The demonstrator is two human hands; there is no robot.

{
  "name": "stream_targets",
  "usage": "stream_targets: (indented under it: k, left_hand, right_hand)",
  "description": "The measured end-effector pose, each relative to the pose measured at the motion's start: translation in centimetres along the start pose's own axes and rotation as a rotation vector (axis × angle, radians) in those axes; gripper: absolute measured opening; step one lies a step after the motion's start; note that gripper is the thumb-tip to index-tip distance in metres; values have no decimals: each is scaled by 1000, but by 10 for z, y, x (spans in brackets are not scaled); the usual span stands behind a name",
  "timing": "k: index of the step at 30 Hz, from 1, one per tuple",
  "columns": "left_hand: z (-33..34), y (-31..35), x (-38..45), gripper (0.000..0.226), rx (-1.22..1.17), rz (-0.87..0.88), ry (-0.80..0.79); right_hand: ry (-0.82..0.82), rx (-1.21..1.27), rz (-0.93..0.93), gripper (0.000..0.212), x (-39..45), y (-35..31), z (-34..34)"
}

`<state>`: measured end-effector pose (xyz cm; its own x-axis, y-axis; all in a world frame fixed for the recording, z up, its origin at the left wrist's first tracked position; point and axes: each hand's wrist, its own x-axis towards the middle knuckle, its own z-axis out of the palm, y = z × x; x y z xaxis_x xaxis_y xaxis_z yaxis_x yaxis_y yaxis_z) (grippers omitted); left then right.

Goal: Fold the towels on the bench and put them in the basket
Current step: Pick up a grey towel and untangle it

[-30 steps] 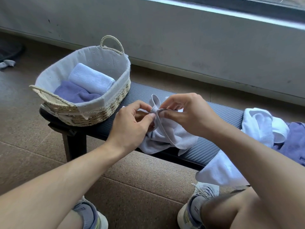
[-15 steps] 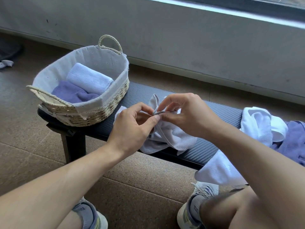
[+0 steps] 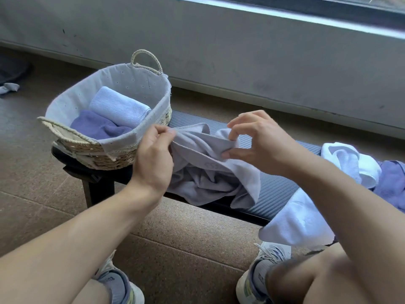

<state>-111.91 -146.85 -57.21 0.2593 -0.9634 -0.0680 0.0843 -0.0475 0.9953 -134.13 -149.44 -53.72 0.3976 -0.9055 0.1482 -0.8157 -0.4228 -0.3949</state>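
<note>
A crumpled pale grey towel (image 3: 210, 172) lies on the dark bench (image 3: 271, 185), partly hanging over the front edge. My left hand (image 3: 153, 156) pinches its edge near the basket. My right hand (image 3: 256, 143) pinches the same edge further right, with the cloth stretched between the two hands. The woven basket (image 3: 109, 156) with a white liner stands on the bench's left end. It holds a folded light blue towel (image 3: 118, 106) and a purple towel (image 3: 98, 128).
On the bench's right end lies a heap of loose towels: a white one (image 3: 306, 216) draping over the front edge and a purple one (image 3: 392, 181). A grey wall runs behind the bench. My shoes and knees are on the floor below.
My hands were close together at one point of the towel. They have moved apart along its edge, left hand toward the basket, and the towel has opened out wider.
</note>
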Motion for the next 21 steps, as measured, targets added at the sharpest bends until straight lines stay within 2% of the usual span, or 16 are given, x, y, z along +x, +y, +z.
stream_targets:
  k: [4, 11, 15, 17, 21]
  left_hand:
    - [-4, -1, 14, 24, -90, -65, 197]
    - [-13, -6, 27, 19, 6, -77, 278]
    - [-12, -3, 27, 17, 69, 11, 274]
    - [-12, -3, 25, 11, 117, 73, 244]
    - [-8, -5, 16, 16, 323, 97, 116]
  right_hand:
    - [-37, -15, 5, 25, -4, 8, -11]
    - [-272, -60, -10, 21, -9, 18, -15]
    - [-294, -73, -3, 21, -11, 21, -16]
    - [-296, -61, 28, 33, -11, 22, -17]
    - [-387, 220, 192, 51, -11, 14, -13]
